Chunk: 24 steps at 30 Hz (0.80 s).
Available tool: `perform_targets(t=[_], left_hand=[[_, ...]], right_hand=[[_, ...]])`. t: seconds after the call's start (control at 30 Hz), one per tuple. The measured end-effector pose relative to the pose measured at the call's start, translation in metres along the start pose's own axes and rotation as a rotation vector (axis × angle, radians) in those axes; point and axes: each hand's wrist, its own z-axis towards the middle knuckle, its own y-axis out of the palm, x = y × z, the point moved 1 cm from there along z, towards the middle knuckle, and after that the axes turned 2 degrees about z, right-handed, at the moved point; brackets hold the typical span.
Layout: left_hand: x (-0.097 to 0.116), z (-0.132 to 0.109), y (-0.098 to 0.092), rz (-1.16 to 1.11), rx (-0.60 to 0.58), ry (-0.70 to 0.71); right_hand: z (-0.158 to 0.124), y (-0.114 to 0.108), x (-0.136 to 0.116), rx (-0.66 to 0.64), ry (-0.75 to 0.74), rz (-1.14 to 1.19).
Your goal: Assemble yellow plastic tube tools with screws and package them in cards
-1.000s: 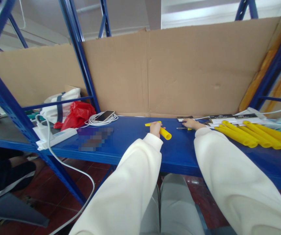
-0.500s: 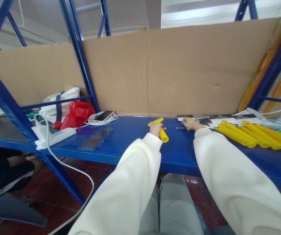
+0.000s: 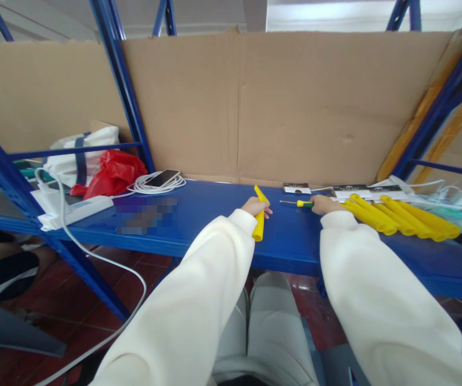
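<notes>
My left hand (image 3: pixel 252 206) is closed round a yellow tube (image 3: pixel 259 229), which I hold over the blue shelf top with its wide open end toward me. In my right hand (image 3: pixel 324 204) is the end of a screwdriver (image 3: pixel 304 204) with a yellow and green handle, its thin metal shaft pointing left. Just behind the screwdriver lies a small black-and-white packet (image 3: pixel 297 188). More yellow tubes (image 3: pixel 402 217) lie side by side to the right of my right hand.
Black-and-white packages (image 3: pixel 350 191) lie behind the tubes. On the left are a phone (image 3: pixel 164 178) on a coiled white cable (image 3: pixel 142 184), a red plastic bag (image 3: pixel 116 172) and a white power strip (image 3: pixel 79 211). Cardboard (image 3: pixel 303 107) stands along the back, between blue uprights (image 3: pixel 130 96).
My left hand has turned the yellow tube to point more nearly straight away from me. My right hand has shifted back along the screwdriver, exposing its handle. The camera view has tilted and shifted.
</notes>
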Motion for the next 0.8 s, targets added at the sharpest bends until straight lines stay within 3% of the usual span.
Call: perform_targets(t=[0.17,0.47,0.8], left_hand=[[-0.002,0.005,-0.002,0.146,0.009,0.044],[-0.002,0.006,-0.005,0.169,0.058,0.06],[0.0,0.003,-0.004,0.196,0.036,0.067]], right_hand=[[-0.002,0.001,-0.004,0.045,-0.105,0.013],[0.003,0.008,-0.01,0.137,-0.362,0.113],[-0.002,0.009,-0.021,0.108,-0.361,0.079]])
